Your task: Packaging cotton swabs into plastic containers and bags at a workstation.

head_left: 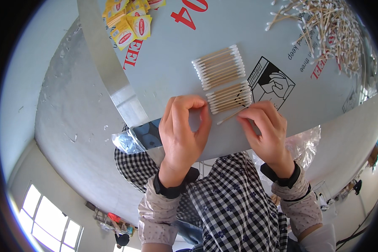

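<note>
A single cotton swab point(229, 117) lies slantwise just below the lower row, its upper end at the fingertips of my right hand point(264, 128), which pinches it. My left hand point(182, 126) is curled, thumb and forefinger tips brought together beside the left ends of that row. Anything between those tips is too small to make out. Ahead of my hands, cotton swabs with white tips and pale sticks lie side by side in two groups: a lower row point(229, 97) and a larger upper row point(218, 67).
A big loose heap of cotton swabs point(332, 31) covers the far right of the grey printed table point(164, 71). Yellow packets point(130, 29) are piled at the far left. A metal strip point(109, 71) edges the left side. Clear plastic film point(304, 145) hangs by the near edge.
</note>
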Available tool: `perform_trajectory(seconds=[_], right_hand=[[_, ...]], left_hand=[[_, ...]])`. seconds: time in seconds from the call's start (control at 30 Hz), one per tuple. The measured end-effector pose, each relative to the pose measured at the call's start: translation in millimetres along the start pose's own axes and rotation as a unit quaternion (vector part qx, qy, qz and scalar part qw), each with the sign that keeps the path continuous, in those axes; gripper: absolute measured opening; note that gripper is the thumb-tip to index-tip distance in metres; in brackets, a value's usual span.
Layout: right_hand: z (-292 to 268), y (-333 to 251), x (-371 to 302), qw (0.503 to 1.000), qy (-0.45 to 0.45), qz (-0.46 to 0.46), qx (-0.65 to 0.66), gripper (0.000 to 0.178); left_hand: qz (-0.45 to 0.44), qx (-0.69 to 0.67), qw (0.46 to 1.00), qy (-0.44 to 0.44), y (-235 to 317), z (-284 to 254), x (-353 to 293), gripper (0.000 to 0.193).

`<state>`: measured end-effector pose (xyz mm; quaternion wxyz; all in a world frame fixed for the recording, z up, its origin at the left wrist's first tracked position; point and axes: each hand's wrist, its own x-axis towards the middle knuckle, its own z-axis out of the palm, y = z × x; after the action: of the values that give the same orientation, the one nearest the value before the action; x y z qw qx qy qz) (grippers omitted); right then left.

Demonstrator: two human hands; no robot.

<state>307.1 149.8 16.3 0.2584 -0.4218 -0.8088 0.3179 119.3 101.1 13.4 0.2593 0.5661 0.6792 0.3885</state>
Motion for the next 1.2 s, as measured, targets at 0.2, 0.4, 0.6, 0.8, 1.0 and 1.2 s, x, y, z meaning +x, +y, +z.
perform_trajectory(seconds=[0.2,0.4,0.6,0.8,1.0,1.2], right_hand=[[-2.5,-4.7,6.9,0.998,-0.047,-0.02,-0.021,0.02],[-3.0,-9.6,10.2,0.998,-0.045,0.011,-0.042,0.02],[-4.9,-10.7,12.9,0.998,-0.051,0.026,-0.028,0.02],[-8.8,-9.3,14.4,0.997,-0.062,0.036,0.005,0.02],[-17.8,-16.5,9.5,0.961,-0.069,0.191,0.187,0.014],[-31.6,-27.9,14.8,0.758,-0.077,0.39,0.518,0.01]], left_hand=[[0.013,0.02,1.0,-0.004,0.8,-0.6,10.4,0.034],[-0.005,0.042,0.998,-0.037,2.1,-3.2,10.4,0.036],[0.005,0.053,0.997,-0.05,2.0,-2.9,13.0,0.037],[-0.02,0.045,0.997,-0.062,3.3,-3.2,13.0,0.038],[-0.055,-0.05,0.997,0.031,5.7,-1.0,7.6,0.038],[-0.05,-0.129,0.99,0.008,27.4,-1.7,-5.1,0.043]])
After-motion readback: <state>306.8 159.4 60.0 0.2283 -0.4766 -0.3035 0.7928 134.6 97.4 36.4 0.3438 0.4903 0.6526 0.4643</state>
